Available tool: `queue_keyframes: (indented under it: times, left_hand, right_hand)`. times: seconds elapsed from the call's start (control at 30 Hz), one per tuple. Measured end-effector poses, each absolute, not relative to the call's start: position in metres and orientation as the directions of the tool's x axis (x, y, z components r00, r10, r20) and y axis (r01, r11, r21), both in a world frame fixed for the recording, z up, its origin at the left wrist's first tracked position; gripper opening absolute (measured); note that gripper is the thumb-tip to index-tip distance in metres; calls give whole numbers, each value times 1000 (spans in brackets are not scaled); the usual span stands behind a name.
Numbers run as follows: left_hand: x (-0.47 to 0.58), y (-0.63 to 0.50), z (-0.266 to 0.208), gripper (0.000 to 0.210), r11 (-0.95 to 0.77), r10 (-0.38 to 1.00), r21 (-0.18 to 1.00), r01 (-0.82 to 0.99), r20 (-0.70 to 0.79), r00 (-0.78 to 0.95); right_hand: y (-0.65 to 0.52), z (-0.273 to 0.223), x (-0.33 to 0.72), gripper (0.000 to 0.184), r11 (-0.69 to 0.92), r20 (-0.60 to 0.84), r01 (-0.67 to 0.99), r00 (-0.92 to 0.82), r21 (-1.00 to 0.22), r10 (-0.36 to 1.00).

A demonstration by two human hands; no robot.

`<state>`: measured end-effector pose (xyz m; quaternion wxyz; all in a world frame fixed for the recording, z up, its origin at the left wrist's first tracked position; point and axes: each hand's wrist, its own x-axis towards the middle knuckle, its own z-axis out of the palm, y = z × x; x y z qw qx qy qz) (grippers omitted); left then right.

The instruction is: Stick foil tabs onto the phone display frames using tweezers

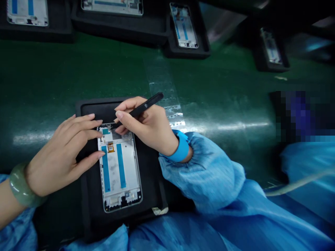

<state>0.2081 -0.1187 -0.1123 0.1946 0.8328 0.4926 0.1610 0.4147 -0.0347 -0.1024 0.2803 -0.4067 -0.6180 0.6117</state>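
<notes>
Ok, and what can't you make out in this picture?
All in the head view:
- Black tool: its tip is unclear among the right grip's fingers; its pale mark is too small to read.
- Phone frame: its upper right corner is covered by those fingers.
- Orange part's square code: too small.
- Upper left frame: cut off by the top edge.
- Far right frame: blurred.

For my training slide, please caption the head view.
Left hand touching a phone frame, right hand holding a black tool.
</notes>
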Motion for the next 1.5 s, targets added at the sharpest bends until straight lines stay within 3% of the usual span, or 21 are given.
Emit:
queue_keyframes:
  times: [0.47, 0.6, 0.7, 0.9, 1.5]
  left_hand:
    - [217, -120, -108, 38, -486, 866, 344, 804, 65, 496]
    - [221, -121, -108, 39, -488, 869, 303, 819, 81, 488]
    - [221, -120, -113, 38, -486, 872, 313, 816, 109, 477]
    - [220, -120, -120, 43, -505, 862, 324, 800, 147, 485]
    - [220, -121, -121, 45, -495, 868, 346, 797, 147, 475]
  right_hand:
    - [-37, -103, 415, 20, 66, -85, 266, -520, -962, 850]
    - [-36, -99, 416, 22, 26, -74, 213, -445, -977, 893]
    - [-34, -101, 415, 22, 21, -41, 140, -426, -990, 904]
    - [-29, -119, 414, 18, 214, 156, 49, -532, -976, 833]
    - [-31, -117, 415, 7, 374, 246, 116, -572, -920, 783]
